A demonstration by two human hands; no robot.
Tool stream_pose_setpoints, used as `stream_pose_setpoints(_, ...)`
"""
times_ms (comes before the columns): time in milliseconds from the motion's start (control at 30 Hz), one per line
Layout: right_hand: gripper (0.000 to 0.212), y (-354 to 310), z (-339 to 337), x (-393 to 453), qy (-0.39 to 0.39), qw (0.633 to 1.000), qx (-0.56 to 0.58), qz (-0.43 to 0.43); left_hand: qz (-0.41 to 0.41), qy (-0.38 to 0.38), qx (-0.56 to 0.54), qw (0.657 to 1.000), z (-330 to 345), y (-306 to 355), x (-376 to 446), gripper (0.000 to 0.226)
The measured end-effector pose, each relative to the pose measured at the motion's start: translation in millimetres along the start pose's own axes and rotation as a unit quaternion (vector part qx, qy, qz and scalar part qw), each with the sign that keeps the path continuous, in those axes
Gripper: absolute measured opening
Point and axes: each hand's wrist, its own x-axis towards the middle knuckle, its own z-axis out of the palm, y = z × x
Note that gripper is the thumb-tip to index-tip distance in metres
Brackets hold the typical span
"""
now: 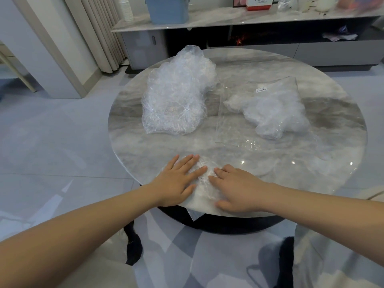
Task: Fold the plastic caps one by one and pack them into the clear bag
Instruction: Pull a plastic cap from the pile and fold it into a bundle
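Note:
A crumpled clear plastic cap (204, 187) lies flat at the near edge of the round marble table (239, 150), one corner hanging over the rim. My left hand (178, 181) presses on its left part with straight, spread fingers. My right hand (236, 188) lies flat on its right part, fingertips pointing toward the left hand. A loose pile of clear caps (176, 94) sits at the table's far left. The clear bag (264, 109) lies flat at the right with a wad of folded caps inside and a small label near its far edge.
Behind the table runs a low marble-topped cabinet (239, 19) carrying a blue bin (168, 9), boxes and bottles. Curtains (99, 28) hang at the far left. Glossy tiled floor surrounds the table; dark table legs show below its near edge.

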Motion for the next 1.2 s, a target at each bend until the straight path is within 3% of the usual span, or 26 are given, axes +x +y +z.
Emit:
stream_pose_setpoints(200,0.057,3,-2,-9,0.027,0.998,0.053,-0.034,-0.013,0.168,0.074,0.983,0,-8,-2,0.052)
stream_pose_setpoints(333,0.040,3,-6,-11,0.059,0.995,0.082,-0.024,-0.073,0.110,-0.036,0.991,-10,4,-5,0.048)
stream_pose_setpoints(467,0.029,7,-10,-12,0.106,0.989,0.103,-0.013,-0.012,0.116,-0.128,0.985,-8,12,-12,0.060)
stream_pose_setpoints(567,0.024,7,-10,-9,0.160,0.978,0.135,-0.015,0.037,0.076,-0.185,0.979,-6,15,-15,0.070)
stream_pose_setpoints(633,0.017,5,-12,-9,0.157,0.970,0.186,-0.011,0.052,0.057,-0.232,0.970,-7,22,-16,0.072)
stream_pose_setpoints(700,0.031,3,-14,-7,0.137,0.962,0.238,-0.006,0.027,0.042,-0.310,0.949,-9,29,-16,0.067)
stream_pose_setpoints(800,0.037,0,-15,-3,0.137,0.936,0.324,0.009,-0.033,0.065,-0.415,0.907,-13,35,-13,0.037)
stream_pose_setpoints(933,0.044,0,-18,-1,0.114,0.911,0.394,0.036,-0.121,0.087,-0.455,0.878,-19,34,-11,0.040)
stream_pose_setpoints(1100,0.048,9,-8,5,0.082,0.962,0.257,0.051,-0.196,0.109,-0.491,0.842,-22,26,-9,0.052)
stream_pose_setpoints(1200,0.034,17,-1,9,0.103,0.956,0.260,0.089,-0.222,0.125,-0.466,0.847,-19,26,-3,0.048)
